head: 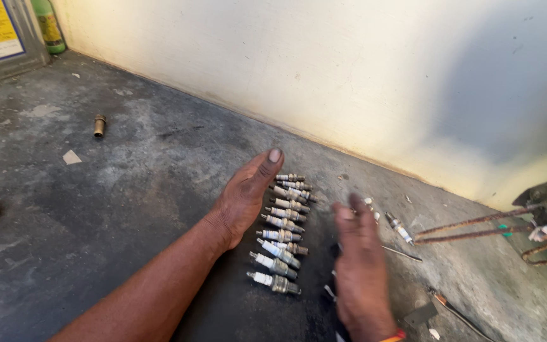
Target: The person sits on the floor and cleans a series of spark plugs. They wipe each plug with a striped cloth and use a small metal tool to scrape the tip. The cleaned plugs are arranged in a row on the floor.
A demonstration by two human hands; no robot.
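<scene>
white-and-grey spark plugs, brass fitting

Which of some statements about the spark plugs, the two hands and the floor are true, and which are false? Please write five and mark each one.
1. The spark plugs lie in a row on the floor. True.
2. The left hand lies flat beside the row, on its left side. True.
3. The right hand holds a hammer. False: it is blurred, and no tool shows in it.
4. A brass fitting lies alone on the grey floor, far from the plugs. True.
5. One single spark plug lies on top of the left hand. False: it lies on the floor near the rusty rods.
</scene>
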